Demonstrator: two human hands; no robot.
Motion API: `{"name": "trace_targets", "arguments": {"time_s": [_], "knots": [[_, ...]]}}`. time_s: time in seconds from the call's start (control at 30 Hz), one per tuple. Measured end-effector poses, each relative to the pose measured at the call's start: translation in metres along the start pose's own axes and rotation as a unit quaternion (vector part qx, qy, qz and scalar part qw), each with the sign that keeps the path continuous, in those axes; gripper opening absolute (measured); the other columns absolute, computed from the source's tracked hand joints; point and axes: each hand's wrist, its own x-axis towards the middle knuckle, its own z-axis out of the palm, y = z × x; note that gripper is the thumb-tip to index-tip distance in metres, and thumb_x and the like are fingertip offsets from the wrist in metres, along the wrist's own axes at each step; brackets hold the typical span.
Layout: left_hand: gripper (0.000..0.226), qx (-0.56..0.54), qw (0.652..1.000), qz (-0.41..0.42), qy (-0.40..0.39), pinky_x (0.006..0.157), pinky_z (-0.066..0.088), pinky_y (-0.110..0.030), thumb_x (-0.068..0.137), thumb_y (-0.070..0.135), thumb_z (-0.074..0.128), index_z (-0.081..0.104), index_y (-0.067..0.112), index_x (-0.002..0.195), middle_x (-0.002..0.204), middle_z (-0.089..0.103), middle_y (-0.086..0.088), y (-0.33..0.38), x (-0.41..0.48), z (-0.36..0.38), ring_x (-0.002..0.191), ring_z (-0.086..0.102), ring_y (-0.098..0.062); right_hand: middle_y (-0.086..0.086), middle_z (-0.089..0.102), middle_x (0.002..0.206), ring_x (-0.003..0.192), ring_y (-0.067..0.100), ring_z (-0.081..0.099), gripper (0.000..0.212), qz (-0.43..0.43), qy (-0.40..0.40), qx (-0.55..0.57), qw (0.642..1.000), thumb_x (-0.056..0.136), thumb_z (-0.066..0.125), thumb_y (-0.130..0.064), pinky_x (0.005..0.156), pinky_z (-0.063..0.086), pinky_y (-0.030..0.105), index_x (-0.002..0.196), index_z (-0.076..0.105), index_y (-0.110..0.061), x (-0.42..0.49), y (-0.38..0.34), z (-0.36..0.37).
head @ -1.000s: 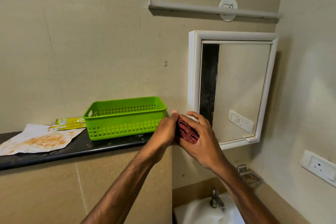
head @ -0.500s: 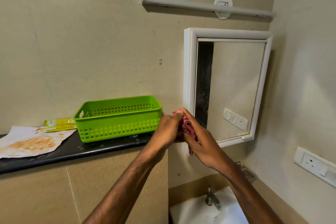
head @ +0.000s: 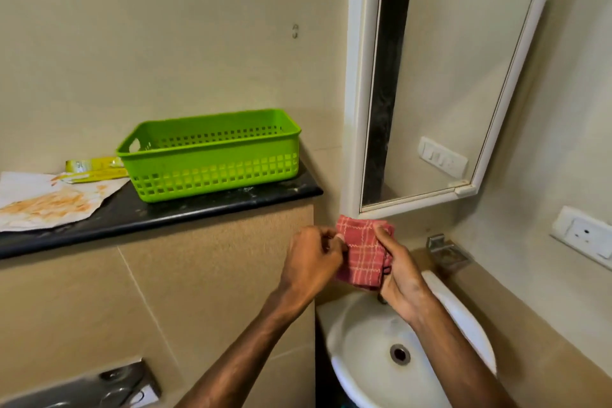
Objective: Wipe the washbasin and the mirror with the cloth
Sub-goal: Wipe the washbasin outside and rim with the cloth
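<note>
A red checked cloth (head: 362, 253) is held folded in the air just below the mirror and above the back of the white washbasin (head: 361, 351). My left hand (head: 313, 262) pinches its left edge. My right hand (head: 399, 272) grips its right side, fingers curled round the fold. The white-framed mirror (head: 443, 83) hangs on the wall above the basin, its glass reflecting a switch plate. The tap is mostly hidden behind my right hand.
A green plastic basket (head: 212, 156) stands on a black ledge (head: 165, 212) at the left, beside stained paper (head: 49, 199) and a yellow packet (head: 92, 167). A metal soap holder (head: 447, 252) and a wall socket (head: 583, 235) sit right of the basin. A flush plate (head: 99, 387) is at bottom left.
Both hands have come down with the cloth from the mirror's lower left corner to below its frame. The cloth now shows spread flatter between them. The view has tilted down onto the basin.
</note>
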Motion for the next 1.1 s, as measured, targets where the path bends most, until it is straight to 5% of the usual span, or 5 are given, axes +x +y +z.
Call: {"name": "trace_targets", "arguments": {"time_s": [0.23, 0.47, 0.63, 0.87, 1.1], "knots": [[0.025, 0.088, 0.99, -0.087, -0.063, 0.073, 0.062, -0.03, 0.093, 0.036, 0.05, 0.067, 0.024, 0.108, 0.096, 0.072, 0.007, -0.076, -0.016, 0.087, 0.084, 0.071, -0.01, 0.021, 0.076, 0.114, 0.099, 0.037, 0.073, 0.064, 0.08, 0.114, 0.051, 0.989, 0.074, 0.079, -0.012, 0.086, 0.059, 0.054, 0.134, 0.059, -0.01, 0.032, 0.083, -0.082], [0.044, 0.187, 0.917, -0.263, -0.235, 0.101, 0.049, -0.035, 0.093, 0.022, 0.056, 0.05, 0.005, 0.132, 0.136, 0.05, -0.013, -0.151, -0.015, 0.179, 0.125, 0.052, -0.03, 0.02, 0.072, 0.116, 0.097, 0.035, 0.069, 0.021, 0.164, 0.181, -0.178, 0.953, 0.101, 0.066, -0.017, 0.092, 0.055, 0.048, 0.12, 0.069, -0.008, 0.078, 0.165, -0.168], [0.065, 0.205, 0.86, -0.381, -0.27, 0.114, 0.04, -0.041, 0.085, 0.014, 0.059, 0.04, 0.0, 0.145, 0.151, 0.036, -0.021, -0.216, -0.011, 0.227, 0.141, 0.036, -0.039, -0.029, 0.077, 0.105, 0.113, 0.003, 0.072, 0.028, 0.045, 0.052, -0.391, 0.918, 0.098, 0.068, -0.006, 0.101, 0.056, 0.022, 0.112, 0.078, -0.028, 0.146, 0.199, -0.182], [0.06, 0.192, 0.854, -0.417, -0.244, 0.112, 0.041, -0.036, 0.091, 0.013, 0.053, 0.041, 0.012, 0.149, 0.148, 0.048, -0.009, -0.271, -0.007, 0.257, 0.137, 0.046, -0.03, -0.002, 0.06, 0.15, 0.155, 0.022, 0.034, 0.065, -0.226, -0.133, -0.696, 0.668, 0.077, 0.057, 0.004, 0.122, 0.037, 0.052, 0.128, 0.07, -0.034, 0.244, 0.269, -0.197], [0.056, 0.197, 0.859, -0.399, -0.252, 0.11, 0.038, -0.031, 0.094, 0.01, 0.047, 0.041, 0.024, 0.148, 0.145, 0.048, -0.009, -0.287, -0.011, 0.271, 0.136, 0.047, -0.028, -0.001, -0.007, 0.174, 0.157, 0.013, -0.029, 0.078, -0.118, -0.234, -0.725, 0.636, 0.095, 0.046, -0.044, 0.131, 0.004, 0.053, 0.166, 0.017, -0.031, 0.246, 0.337, -0.253]]}}
